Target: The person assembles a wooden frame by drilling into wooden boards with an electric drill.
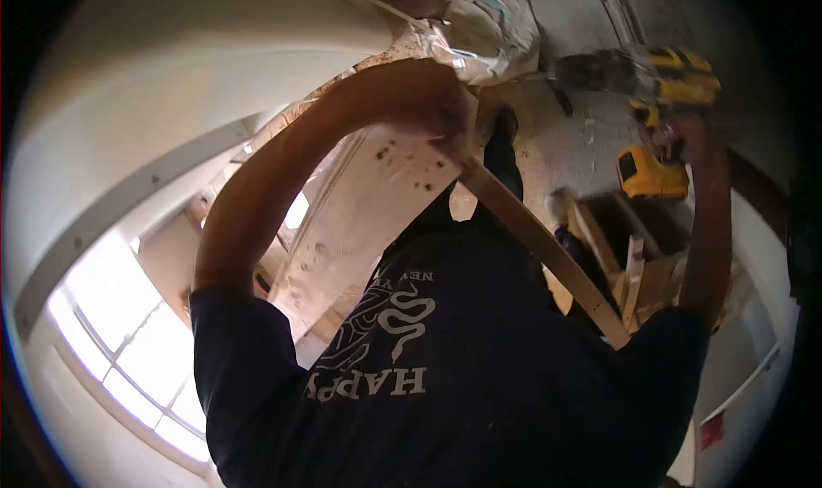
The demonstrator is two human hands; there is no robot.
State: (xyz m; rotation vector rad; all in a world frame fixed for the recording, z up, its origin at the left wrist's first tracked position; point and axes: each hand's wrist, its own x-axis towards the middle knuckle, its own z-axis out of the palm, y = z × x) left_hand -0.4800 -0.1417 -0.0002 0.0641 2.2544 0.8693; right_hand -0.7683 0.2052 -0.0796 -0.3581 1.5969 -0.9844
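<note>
My right hand (681, 137) is wrapped around the handle of a yellow and black cordless drill (676, 77). The drill is held out to the right, its blurred front end pointing left toward my other hand. My left hand (437, 103) is closed at the upper corner of a pale wooden board (368, 180) with dark spots on its face. Motion blur and the hand's own back hide most of those fingers. From beside this corner, a narrow wooden strip (539, 244) slants down to the right across my body.
A dusty whitish bag (492, 30) lies on the floor ahead, with wood shavings around it. At the right stands an open wooden box frame (629, 231) near my legs. A curved white wall (171, 77) and a bright window (128, 342) are on the left.
</note>
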